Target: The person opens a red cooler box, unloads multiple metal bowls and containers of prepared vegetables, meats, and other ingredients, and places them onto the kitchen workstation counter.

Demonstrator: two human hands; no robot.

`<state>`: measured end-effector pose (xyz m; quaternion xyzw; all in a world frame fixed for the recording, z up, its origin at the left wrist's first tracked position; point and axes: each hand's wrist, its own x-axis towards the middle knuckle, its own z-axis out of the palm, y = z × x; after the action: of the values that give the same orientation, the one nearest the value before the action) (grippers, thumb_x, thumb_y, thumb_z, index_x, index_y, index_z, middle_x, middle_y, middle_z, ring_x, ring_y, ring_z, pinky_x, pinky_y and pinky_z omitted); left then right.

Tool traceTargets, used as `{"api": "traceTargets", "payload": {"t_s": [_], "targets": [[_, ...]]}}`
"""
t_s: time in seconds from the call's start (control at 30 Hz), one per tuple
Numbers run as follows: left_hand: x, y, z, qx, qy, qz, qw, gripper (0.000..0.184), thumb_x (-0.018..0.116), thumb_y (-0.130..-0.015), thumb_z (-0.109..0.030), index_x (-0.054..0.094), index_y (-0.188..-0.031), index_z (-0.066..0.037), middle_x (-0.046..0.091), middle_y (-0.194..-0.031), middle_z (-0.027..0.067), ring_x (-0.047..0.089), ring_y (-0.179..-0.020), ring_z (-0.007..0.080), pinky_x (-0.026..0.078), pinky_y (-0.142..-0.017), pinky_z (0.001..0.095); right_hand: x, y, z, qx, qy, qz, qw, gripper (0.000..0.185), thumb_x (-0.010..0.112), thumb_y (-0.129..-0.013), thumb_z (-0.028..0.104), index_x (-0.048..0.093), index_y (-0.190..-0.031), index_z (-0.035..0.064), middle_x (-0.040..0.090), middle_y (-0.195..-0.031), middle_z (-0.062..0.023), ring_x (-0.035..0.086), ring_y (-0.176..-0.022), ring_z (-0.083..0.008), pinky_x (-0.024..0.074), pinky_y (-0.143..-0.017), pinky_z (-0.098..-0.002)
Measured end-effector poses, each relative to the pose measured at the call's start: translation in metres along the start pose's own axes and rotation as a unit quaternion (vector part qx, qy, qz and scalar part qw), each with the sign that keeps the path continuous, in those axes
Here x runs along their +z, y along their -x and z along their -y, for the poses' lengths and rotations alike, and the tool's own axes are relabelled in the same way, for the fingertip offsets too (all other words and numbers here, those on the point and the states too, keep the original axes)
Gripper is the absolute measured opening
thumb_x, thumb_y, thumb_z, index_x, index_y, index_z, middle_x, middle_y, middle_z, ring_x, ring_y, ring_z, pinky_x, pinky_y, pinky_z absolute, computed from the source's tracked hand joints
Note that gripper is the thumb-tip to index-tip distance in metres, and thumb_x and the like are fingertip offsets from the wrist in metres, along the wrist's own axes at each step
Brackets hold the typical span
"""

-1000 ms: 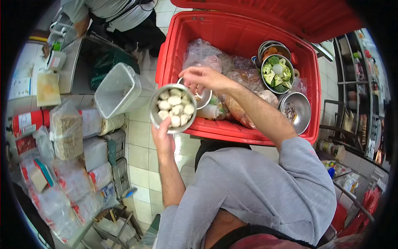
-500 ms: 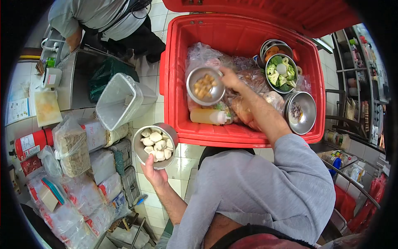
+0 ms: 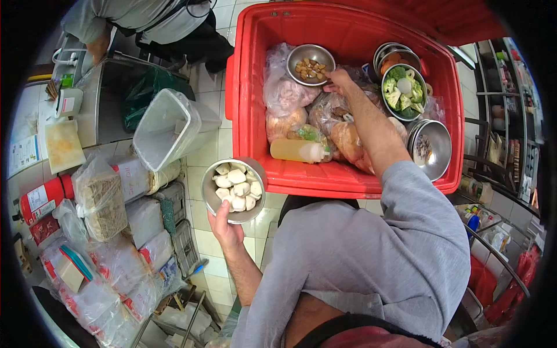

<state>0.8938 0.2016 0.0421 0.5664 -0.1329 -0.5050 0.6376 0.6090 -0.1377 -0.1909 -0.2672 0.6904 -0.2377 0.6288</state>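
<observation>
My left hand (image 3: 225,229) grips the rim of a deep metal bowl (image 3: 259,194) filled with white, mushroom-like pieces, held outside the red cooler (image 3: 348,184). Inside the cooler, my right hand (image 3: 339,81) pinches the edge of a shallower metal bowl (image 3: 299,52) with brown pieces, over plastic bags of food (image 3: 284,95). A squeeze bottle of yellow liquid (image 3: 293,150) lies near the cooler's front wall. To the right are a bowl of broccoli (image 3: 404,93) and stacked metal bowls (image 3: 440,142), the top one holding small dark bits.
Left of the cooler stands a clear plastic bin (image 3: 165,136). Another person (image 3: 168,23) is at the upper left beside a metal counter. Wrapped packages (image 3: 110,261) are piled at the lower left. Shelves (image 3: 505,116) line the right side.
The bowl of brown pieces has moved with my right hand deeper toward the cooler's back left. My left hand has moved the white-filled bowl down and left, away from the cooler.
</observation>
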Motion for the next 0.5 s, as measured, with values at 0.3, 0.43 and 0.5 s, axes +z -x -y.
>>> {"api": "traceTargets", "payload": {"t_s": [0.3, 0.43, 0.5], "targets": [[0.000, -0.001, -0.001, 0.009, 0.013, -0.014, 1.000, 0.059, 0.054, -0.076, -0.013, 0.031, -0.126, 0.007, 0.043, -0.123, 0.0204, 0.045, -0.112, 0.0285, 0.034, -0.097, 0.0382, 0.006, 0.092, 0.001, -0.303, 0.246, 0.010, 0.921, 0.035, 0.066, -0.067, 0.020, 0.059, -0.097, 0.0032, 0.064, -0.086, -0.0130, 0.061, -0.084, -0.0229, 0.0470, -0.074, -0.0347], [-0.003, -0.004, -0.001, -0.005, 0.018, -0.007, 1.000, 0.057, 0.054, -0.077, -0.014, 0.032, -0.126, 0.007, 0.043, -0.123, 0.0202, 0.046, -0.112, 0.0284, 0.035, -0.096, 0.0381, 0.017, 0.168, -0.050, -0.291, 0.503, 0.329, 0.745, 0.068, 0.068, -0.067, 0.028, 0.039, -0.126, 0.0121, 0.056, -0.101, -0.0212, 0.056, -0.096, -0.0300, 0.0435, -0.084, -0.0399], [0.000, -0.007, -0.003, -0.006, 0.022, 0.010, 1.000, 0.057, 0.054, -0.077, -0.014, 0.032, -0.126, 0.007, 0.043, -0.123, 0.0200, 0.045, -0.112, 0.0282, 0.035, -0.096, 0.0380, 0.029, 0.199, -0.066, -0.261, 0.636, 0.304, 0.659, 0.081, 0.068, -0.067, 0.027, 0.024, -0.135, 0.0175, 0.051, -0.105, -0.0239, 0.054, -0.097, -0.0343, 0.0434, -0.084, -0.0418]]}}
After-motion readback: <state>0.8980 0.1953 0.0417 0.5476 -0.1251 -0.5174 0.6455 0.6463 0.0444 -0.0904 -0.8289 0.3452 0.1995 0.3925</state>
